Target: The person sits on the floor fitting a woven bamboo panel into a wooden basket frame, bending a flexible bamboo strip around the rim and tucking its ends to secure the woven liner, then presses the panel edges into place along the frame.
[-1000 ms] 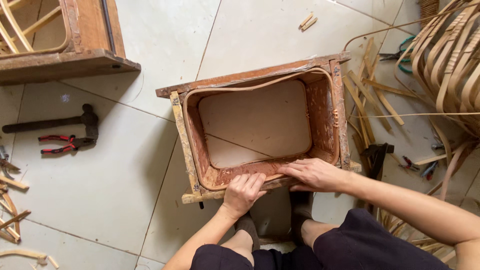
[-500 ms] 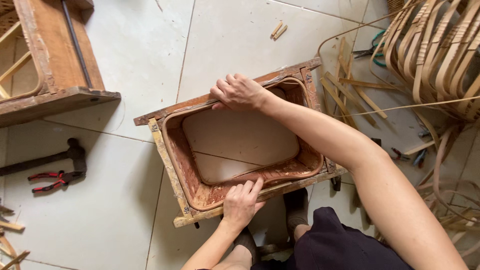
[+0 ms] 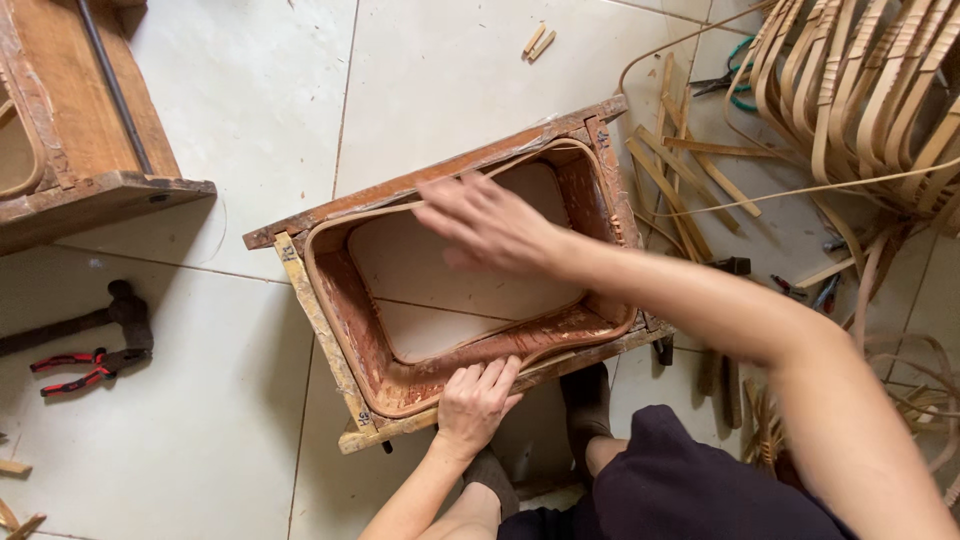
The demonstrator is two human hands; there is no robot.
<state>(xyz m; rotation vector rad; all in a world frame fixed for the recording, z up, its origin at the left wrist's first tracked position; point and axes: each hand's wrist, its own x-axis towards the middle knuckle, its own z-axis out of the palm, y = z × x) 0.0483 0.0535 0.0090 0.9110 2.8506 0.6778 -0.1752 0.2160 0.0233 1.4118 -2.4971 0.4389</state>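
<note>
The wooden frame (image 3: 450, 280) lies on the tiled floor just in front of your knees, and since half a second ago your right hand (image 3: 490, 222) has left the far rail and now hovers blurred above the opening, fingers spread and gripping nothing. Your left hand (image 3: 475, 400) has stayed flat on the near rail, fingers together and pressing down, so the frame remains steadied. Inside it only a cane strip (image 3: 400, 210) lines the inner edge; beyond lie the hammer (image 3: 90, 315), red pliers (image 3: 80, 368) and cane bundle (image 3: 860, 90).
</note>
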